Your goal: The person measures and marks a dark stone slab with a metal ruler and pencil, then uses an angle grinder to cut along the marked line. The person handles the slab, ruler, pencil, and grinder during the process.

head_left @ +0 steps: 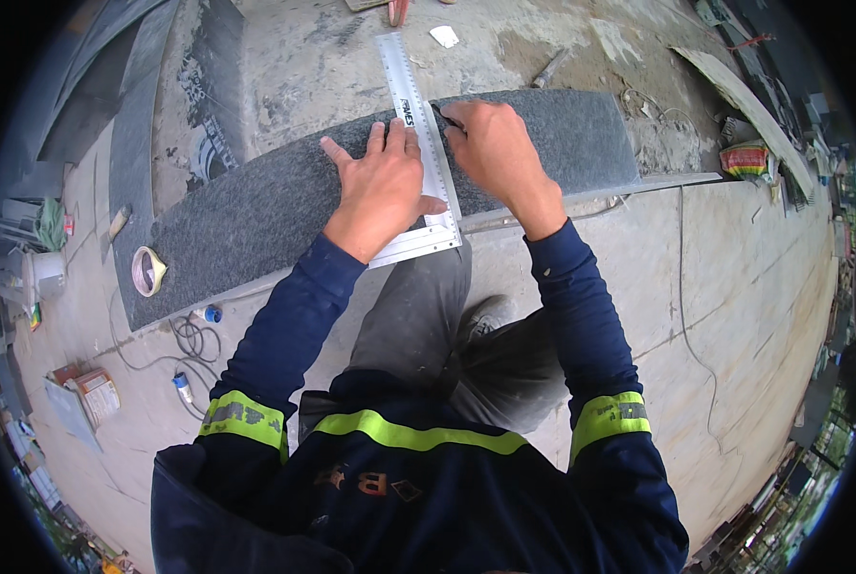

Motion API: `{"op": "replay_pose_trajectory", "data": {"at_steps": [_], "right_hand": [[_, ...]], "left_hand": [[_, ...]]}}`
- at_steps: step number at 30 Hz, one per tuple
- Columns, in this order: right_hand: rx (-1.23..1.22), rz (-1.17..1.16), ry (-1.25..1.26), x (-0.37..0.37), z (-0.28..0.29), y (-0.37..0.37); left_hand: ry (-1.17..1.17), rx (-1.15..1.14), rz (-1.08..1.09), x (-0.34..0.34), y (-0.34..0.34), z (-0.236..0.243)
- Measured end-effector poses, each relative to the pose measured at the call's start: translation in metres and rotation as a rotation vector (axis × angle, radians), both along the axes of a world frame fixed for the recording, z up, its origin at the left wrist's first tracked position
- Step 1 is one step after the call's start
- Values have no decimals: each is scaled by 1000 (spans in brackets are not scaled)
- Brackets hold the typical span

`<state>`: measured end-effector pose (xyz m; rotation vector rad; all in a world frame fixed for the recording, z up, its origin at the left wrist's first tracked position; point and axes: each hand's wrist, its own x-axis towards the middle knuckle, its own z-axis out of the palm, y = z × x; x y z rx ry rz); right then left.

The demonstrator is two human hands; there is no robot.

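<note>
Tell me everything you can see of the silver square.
The square is L-shaped and looks metal: a long, flat blade with fine ruled marks along its edges and dark printed lettering, joined to a shorter stock. The blade lies across the dark grey slab, its far end reaching past the slab's far edge; the stock sits at the near edge. The left grip rests partly on the blade. The right grip is close by its right edge.

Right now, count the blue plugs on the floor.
2: the upper plug lies by the near edge of the dark slab, the lower plug left of the left sleeve. Others may be hidden.
</note>
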<state>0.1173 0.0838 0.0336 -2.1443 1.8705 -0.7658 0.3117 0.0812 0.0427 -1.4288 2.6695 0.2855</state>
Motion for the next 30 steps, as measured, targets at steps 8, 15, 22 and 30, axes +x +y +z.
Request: {"op": "replay_pose_trajectory", "data": {"at_steps": [8, 15, 22, 30], "right_hand": [[43, 13, 12, 2, -3, -15], [84, 46, 69, 0, 3, -27], [329, 119, 92, -7, 35, -9], [870, 351, 52, -22, 75, 141]], "left_hand": [[16, -19, 14, 0, -1, -3], [7, -29, 9, -1, -2, -2], [-55, -28, 13, -5, -2, 3], [-67, 5, 12, -4, -1, -1]]}}
